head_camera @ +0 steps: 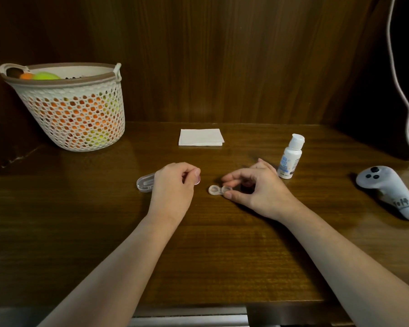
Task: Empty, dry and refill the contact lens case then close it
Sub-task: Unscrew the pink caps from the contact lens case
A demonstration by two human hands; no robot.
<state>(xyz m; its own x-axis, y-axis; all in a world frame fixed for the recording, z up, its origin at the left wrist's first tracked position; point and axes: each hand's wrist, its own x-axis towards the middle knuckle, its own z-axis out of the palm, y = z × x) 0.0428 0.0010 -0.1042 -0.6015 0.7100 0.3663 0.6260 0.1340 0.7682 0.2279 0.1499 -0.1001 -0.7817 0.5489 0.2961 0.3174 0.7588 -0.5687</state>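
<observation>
We find the wooden desk point(198, 244) set against dark panelling, a perforated basket point(76, 114) at ten o'clock, a folded tissue point(200, 137) at twelve and the solution bottle point(289, 159) at two. The right hand point(257, 192) pinches the contact lens case point(219, 190) at centre. The left hand point(173, 185), at nine o'clock, pinches a pinkish cap point(197, 180). We judge the opening step underway; emptying then calls for lifting and tipping the case.
</observation>
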